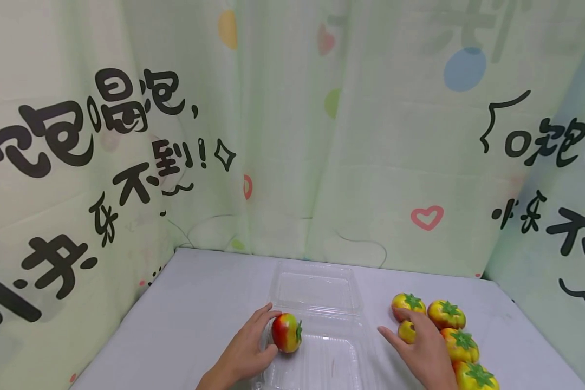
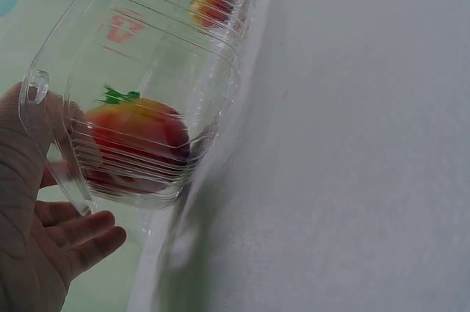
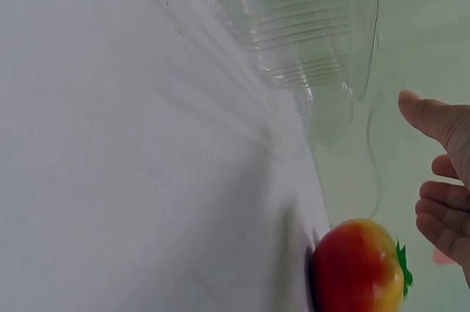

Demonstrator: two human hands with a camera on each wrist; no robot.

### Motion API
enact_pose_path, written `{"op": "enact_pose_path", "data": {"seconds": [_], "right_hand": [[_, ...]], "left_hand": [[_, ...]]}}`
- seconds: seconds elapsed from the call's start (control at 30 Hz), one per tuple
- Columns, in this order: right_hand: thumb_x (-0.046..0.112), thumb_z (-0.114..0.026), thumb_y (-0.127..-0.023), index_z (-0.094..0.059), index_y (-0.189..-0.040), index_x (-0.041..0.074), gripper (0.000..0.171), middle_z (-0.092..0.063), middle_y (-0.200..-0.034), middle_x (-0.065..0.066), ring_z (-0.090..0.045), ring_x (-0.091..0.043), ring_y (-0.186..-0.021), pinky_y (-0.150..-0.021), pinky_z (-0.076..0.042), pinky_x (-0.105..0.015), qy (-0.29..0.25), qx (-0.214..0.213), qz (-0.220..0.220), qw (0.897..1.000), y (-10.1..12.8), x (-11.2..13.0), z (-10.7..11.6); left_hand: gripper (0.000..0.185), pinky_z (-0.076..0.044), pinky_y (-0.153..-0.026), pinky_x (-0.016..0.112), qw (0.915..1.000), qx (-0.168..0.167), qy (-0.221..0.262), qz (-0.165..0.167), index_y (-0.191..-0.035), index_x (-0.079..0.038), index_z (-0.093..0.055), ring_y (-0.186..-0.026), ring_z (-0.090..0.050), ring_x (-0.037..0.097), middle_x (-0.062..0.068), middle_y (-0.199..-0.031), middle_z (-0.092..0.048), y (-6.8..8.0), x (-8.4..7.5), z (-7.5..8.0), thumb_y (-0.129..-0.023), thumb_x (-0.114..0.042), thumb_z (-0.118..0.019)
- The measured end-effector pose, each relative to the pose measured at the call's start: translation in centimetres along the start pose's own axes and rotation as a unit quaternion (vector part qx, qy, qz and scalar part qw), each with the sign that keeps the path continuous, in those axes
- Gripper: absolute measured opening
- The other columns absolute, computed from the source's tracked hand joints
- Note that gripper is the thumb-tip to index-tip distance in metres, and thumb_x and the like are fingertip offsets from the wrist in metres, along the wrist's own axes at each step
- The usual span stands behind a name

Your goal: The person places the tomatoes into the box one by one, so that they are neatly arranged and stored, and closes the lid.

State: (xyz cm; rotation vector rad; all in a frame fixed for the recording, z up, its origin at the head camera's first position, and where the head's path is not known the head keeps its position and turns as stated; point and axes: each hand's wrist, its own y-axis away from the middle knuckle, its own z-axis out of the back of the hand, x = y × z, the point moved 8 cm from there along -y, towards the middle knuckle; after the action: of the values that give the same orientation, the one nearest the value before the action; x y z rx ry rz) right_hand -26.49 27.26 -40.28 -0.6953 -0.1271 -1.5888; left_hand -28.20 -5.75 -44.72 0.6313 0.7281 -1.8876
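A red-and-yellow persimmon [image 1: 286, 333] with a green leafy top lies on its side in the left part of a clear plastic clamshell box [image 1: 333, 355]. My left hand [image 1: 247, 346] is at the persimmon's left side, thumb and forefinger spread beside it. In the left wrist view, the other fingers [image 2: 88, 242] of that hand are outside the box wall, and the persimmon [image 2: 139, 139] shows through the plastic. Over the group of persimmons on the right, my right hand [image 1: 421, 349] has its thumb and fingers apart, partly covering a yellow persimmon [image 1: 407, 331]. Nothing is between its fingers.
The box's lid [image 1: 317, 287] lies folded back on the white table [image 1: 195, 309]. Several persimmons [image 1: 447, 314] stand at the right, leafy tops upward. A pale green curtain [image 1: 292, 135] with printed characters and hearts surrounds the table at the back and sides.
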Motion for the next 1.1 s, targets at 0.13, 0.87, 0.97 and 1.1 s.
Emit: {"op": "enact_pose_path", "data": {"seconds": [0.13, 0.87, 0.97, 1.1], "right_hand": [[0.051, -0.076, -0.072, -0.057, -0.123, -0.002, 0.076, -0.058, -0.122, -0.025, -0.051, -0.041, -0.114, -0.095, -0.043, -0.059, 0.011, -0.002, -0.002, 1.000, -0.2, -0.8, 0.0], [0.039, -0.080, -0.073, -0.052, -0.126, -0.006, 0.074, -0.054, -0.124, -0.030, -0.049, -0.044, -0.109, -0.096, -0.039, -0.063, 0.019, 0.034, -0.057, 0.998, -0.9, -4.6, -1.0], [0.034, -0.081, -0.074, -0.051, -0.127, -0.005, 0.072, -0.051, -0.126, -0.030, -0.046, -0.044, -0.111, -0.098, -0.036, -0.065, 0.018, 0.051, -0.072, 0.996, -0.9, -5.1, -1.4], [0.026, -0.080, -0.075, -0.051, -0.126, -0.004, 0.066, -0.048, -0.127, -0.030, -0.044, -0.045, -0.111, -0.100, -0.034, -0.065, 0.021, 0.058, -0.065, 0.996, -0.9, -5.2, -1.5]], "left_hand": [[0.055, -0.040, -0.100, 0.057, 1.0000, 0.001, 0.001, 0.001, -0.134, -0.016, -0.049, -0.131, -0.044, 0.032, 0.013, -0.149, -0.037, 0.0, 0.0, 0.0, -0.081, -0.020, -0.062], [0.054, -0.040, -0.100, 0.058, 1.0000, -0.004, 0.003, -0.008, -0.133, -0.018, -0.050, -0.130, -0.045, 0.032, 0.013, -0.148, -0.038, 0.1, -0.1, 0.0, -0.080, -0.018, -0.061], [0.054, -0.040, -0.100, 0.058, 1.0000, -0.003, 0.003, -0.007, -0.133, -0.018, -0.050, -0.130, -0.045, 0.032, 0.013, -0.148, -0.038, 0.1, -0.1, 0.0, -0.080, -0.018, -0.061], [0.054, -0.040, -0.100, 0.058, 0.9999, -0.006, 0.004, -0.011, -0.133, -0.017, -0.050, -0.130, -0.045, 0.033, 0.013, -0.148, -0.038, 0.1, -0.1, 0.1, -0.080, -0.017, -0.061]]}}
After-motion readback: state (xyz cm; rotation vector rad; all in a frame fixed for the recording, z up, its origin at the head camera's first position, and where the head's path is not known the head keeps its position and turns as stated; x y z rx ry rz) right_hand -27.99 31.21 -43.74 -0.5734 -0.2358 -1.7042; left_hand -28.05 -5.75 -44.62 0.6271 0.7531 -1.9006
